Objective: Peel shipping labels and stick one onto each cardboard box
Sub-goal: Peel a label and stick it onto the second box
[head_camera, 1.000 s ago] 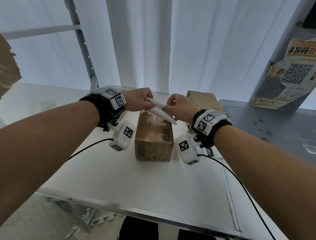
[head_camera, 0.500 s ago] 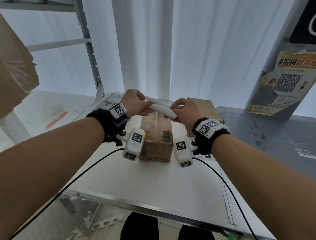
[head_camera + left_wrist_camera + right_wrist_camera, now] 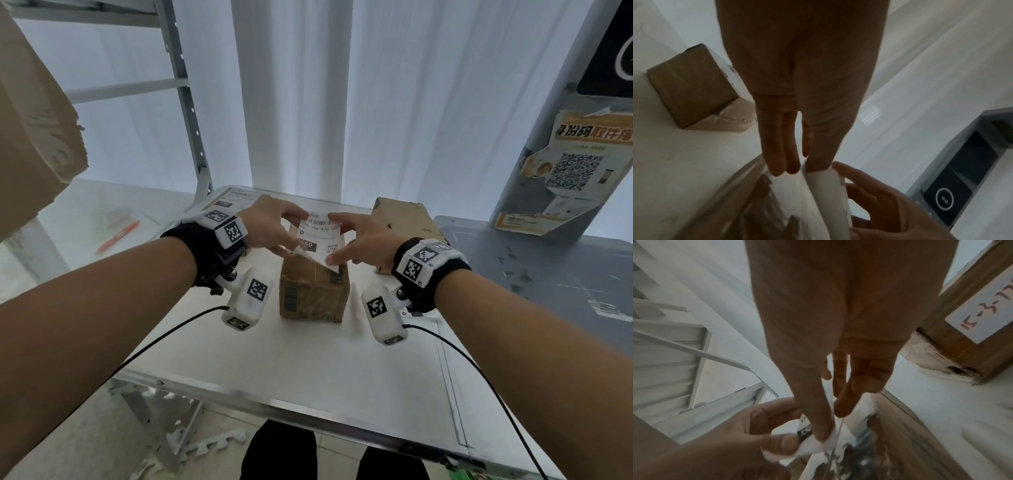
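Label (image 3: 319, 240) now unrolled flat, was curled; left hand (image 3: 270, 226) and right hand (image 3: 359, 240) fingers pinch its edges, box (image 3: 313, 291) just beneath, ready to stick

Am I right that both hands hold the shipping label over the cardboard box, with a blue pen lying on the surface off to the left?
Not quite: the pen is red-orange, not blue, as the head view shows. The rest stands: the left hand and right hand hold the shipping label over the cardboard box.
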